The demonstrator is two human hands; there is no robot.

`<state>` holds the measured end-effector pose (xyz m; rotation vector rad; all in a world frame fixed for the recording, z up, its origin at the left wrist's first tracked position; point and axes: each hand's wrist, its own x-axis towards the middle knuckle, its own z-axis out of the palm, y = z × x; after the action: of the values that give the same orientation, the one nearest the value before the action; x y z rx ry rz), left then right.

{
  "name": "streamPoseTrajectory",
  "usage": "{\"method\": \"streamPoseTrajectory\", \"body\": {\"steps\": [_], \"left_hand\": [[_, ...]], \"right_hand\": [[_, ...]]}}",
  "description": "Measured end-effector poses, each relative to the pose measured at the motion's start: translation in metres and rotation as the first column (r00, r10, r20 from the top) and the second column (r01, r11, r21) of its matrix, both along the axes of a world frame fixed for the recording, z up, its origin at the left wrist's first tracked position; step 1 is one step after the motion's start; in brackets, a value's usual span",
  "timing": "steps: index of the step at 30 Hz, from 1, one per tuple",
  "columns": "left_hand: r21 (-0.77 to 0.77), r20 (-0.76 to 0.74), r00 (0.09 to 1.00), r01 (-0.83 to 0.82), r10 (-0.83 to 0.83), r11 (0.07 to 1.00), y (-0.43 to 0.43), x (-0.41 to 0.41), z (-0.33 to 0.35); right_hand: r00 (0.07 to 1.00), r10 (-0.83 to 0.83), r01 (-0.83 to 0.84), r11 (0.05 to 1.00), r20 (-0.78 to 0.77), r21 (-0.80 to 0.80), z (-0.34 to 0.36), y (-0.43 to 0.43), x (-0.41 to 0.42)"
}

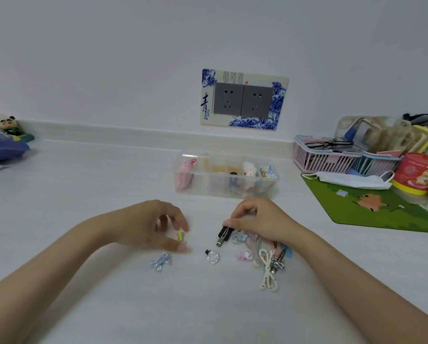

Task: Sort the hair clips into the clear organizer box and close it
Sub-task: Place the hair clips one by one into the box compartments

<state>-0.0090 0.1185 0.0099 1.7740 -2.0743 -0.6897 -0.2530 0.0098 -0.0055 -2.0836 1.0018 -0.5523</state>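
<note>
Head view, inventory of a white tabletop (83, 306).

Item 1: clear organizer box (226, 188), far centre, lid off or open, compartments partly filled. Rigid thin plastic, probably light; likely to slide if pushed.

Item 2: yellow clip (180, 236), near centre-left. Left hand (153, 224) curls over it, thumb and forefinger closed on it or just touching; a firm pinch cannot be told. Small, stiff, light; best taken by its long edges.

Item 3: black clip (223, 235), just right of centre. Right hand (255, 220) has thumb and fingertips pinched together on its far end. Appears to be sprung metal; hold at the hinge end to avoid opening it.

Item 4: clear flower clip (213, 256), near centre, loose. Glossy, probably slippery and brittle; lift by the dark clip part.

Item 5: blue bow clip (160, 262), near left, loose. Thin loops, likely delicate.

Item 6: remaining clips (260, 252), heaped below the right hand, with a white dotted bow (269, 273) nearest. Tangled; take one at a time.
</note>
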Motion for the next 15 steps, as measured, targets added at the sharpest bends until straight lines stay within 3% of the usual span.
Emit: {"method": "streamPoseTrajectory", "body": {"steps": [6, 15], "left_hand": [[-0.063, -0.065, 0.998, -0.018, 0.014, 0.998, -0.011, -0.006, -0.008], [-0.277, -0.277, 0.958, -0.148, 0.069, 0.949, -0.042, -0.012, -0.033]], "right_hand": [[0.988, -0.052, 0.032, 0.990, 0.147, 0.136, 0.001, 0.001, 0.000], [0.922, -0.140, 0.111, 0.989, 0.362, 0.100, 0.038, -0.015, 0.010]]}}
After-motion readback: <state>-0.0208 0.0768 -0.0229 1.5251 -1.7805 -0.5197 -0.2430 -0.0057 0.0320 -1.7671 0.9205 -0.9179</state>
